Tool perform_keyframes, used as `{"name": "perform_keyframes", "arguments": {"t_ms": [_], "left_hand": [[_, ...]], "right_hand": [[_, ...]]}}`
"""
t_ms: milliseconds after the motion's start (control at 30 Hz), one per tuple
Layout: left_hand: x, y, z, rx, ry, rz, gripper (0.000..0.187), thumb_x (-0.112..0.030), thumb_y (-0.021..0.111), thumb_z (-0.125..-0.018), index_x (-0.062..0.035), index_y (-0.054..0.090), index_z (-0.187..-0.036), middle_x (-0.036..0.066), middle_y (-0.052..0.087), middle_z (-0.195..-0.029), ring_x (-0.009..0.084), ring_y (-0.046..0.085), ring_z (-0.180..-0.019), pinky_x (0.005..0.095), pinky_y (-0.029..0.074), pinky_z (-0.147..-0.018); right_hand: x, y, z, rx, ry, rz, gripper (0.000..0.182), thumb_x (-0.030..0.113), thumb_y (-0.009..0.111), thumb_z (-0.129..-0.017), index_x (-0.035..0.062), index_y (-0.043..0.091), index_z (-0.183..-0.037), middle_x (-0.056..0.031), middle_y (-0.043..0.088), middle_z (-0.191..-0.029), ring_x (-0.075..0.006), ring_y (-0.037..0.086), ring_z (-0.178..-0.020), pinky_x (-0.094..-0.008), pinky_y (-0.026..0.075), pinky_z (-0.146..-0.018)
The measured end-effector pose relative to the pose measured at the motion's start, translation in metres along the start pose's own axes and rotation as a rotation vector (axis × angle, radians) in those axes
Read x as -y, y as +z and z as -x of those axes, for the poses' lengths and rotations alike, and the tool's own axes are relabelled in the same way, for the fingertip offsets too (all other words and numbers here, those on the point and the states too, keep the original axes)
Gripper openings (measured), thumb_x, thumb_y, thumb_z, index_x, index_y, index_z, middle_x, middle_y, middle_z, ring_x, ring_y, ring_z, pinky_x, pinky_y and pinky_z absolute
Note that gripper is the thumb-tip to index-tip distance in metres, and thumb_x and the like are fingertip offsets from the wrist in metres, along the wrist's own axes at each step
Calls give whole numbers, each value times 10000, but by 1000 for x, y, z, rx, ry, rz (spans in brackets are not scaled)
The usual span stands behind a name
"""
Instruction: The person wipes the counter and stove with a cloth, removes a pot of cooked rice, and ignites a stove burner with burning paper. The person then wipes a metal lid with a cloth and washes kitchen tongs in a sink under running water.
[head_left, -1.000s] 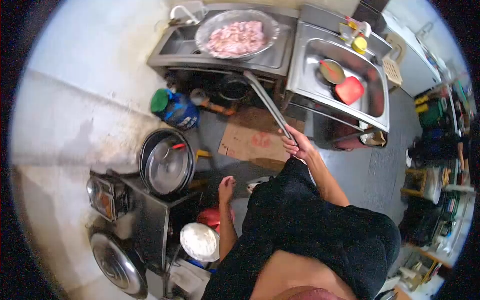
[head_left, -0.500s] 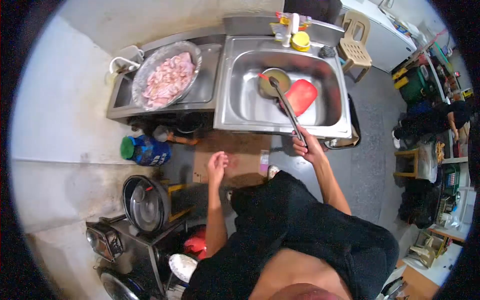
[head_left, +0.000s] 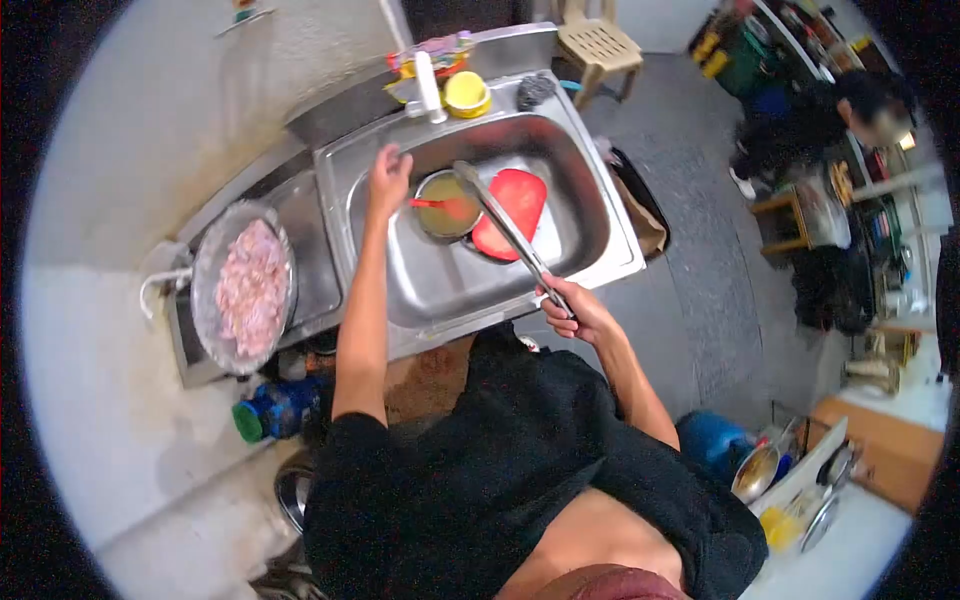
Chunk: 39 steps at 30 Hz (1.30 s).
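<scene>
My right hand (head_left: 572,312) grips the handle of long metal tongs (head_left: 503,228), which reach over the steel sink (head_left: 590,215) toward a red cutting board (head_left: 520,195) lying in the basin. Beside the board sits a round pot (head_left: 442,205) of yellowish liquid with a red-handled utensil in it. My left hand (head_left: 387,172) stretches out above the sink's far left rim, fingers loosely apart, holding nothing, close to the tap (head_left: 427,85).
A large metal bowl of raw pink meat (head_left: 248,288) stands on the drainboard at left. A yellow container (head_left: 467,93) and a scrubber (head_left: 536,90) sit behind the sink. A beige plastic chair (head_left: 600,40) and another person (head_left: 820,120) are at upper right. A blue jug (head_left: 270,410) sits on the floor.
I have moved up to the sink. My left hand rose from beside my body to the sink's far rim. My right hand kept the tongs over the basin.
</scene>
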<state>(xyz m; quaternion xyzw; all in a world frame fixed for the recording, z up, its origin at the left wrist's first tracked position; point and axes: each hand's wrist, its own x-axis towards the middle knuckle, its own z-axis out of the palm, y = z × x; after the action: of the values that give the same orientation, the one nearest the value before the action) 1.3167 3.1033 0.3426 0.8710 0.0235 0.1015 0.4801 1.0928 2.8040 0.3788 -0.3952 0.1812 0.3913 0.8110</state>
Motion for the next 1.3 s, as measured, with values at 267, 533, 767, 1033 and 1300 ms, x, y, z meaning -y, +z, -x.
{"name": "perform_keyframes", "arguments": {"t_ms": [267,533,767,1033,1300], "left_hand": [[74,84,-162,12,481,-68,275,-229,465,-907,2,589,-992,223,591,-981,353,553,-967,401,433,-850],[64,92,-202,368,-49,-220,377,-315,413,-881,0,608,-956,224,625,-916,366,601,-881,416,463,-788],[2,35,-88,-103,402,95,302,-289,501,-896,-9,612,-928,155,632,-889,324,607,-806,398,470,-748],[-28,59,-26,250,334,227,399,-304,392,-933,-6,614,-787,195,602,-741,328,593,-678,389,444,-603],[8,57,-52,226,364,32,471,-309,342,-935,-7,592,-674,211,556,-623,395,561,-625,457,409,-550]], "right_hand": [[34,31,-27,-169,3,83,347,377,406,-950,38,464,-904,28,328,-471,-62,288,-302,-219,263,-275],[72,43,-66,-162,78,228,362,376,434,-932,15,460,-922,13,361,-484,-79,331,-303,-236,292,-275],[143,68,-118,-89,326,327,320,374,466,-922,57,464,-874,39,328,-453,-57,287,-304,-214,194,-263],[237,106,-186,56,518,801,408,384,535,-867,139,419,-563,62,343,-442,-25,286,-302,-182,204,-260],[256,107,-167,2,471,904,358,365,542,-863,114,495,-613,48,332,-414,-22,276,-291,-188,200,-253]]}}
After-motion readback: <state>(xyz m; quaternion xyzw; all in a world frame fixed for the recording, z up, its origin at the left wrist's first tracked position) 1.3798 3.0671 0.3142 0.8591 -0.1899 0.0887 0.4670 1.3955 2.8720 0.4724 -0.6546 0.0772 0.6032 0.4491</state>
